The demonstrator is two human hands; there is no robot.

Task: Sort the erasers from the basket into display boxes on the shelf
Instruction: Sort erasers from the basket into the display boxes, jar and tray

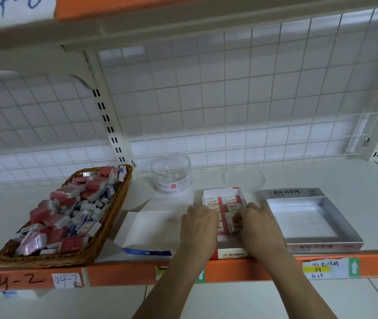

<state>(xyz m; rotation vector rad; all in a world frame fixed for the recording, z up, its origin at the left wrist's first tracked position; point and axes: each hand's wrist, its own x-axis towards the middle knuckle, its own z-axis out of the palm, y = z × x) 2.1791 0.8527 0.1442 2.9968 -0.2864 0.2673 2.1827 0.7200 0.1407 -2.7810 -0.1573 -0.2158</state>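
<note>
Both hands sat in the red display box (229, 254): your right hand (256, 223) pinched an eraser (235, 226) with curled fingers; your left hand (198, 223), fingers bent, touched the packed erasers (223, 218), grip unclear.

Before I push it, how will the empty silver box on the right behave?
The silver display box looks like thin card and holds nothing, so probably light and quick to slide. Its low, thin walls would likely flex if pinched.
</note>
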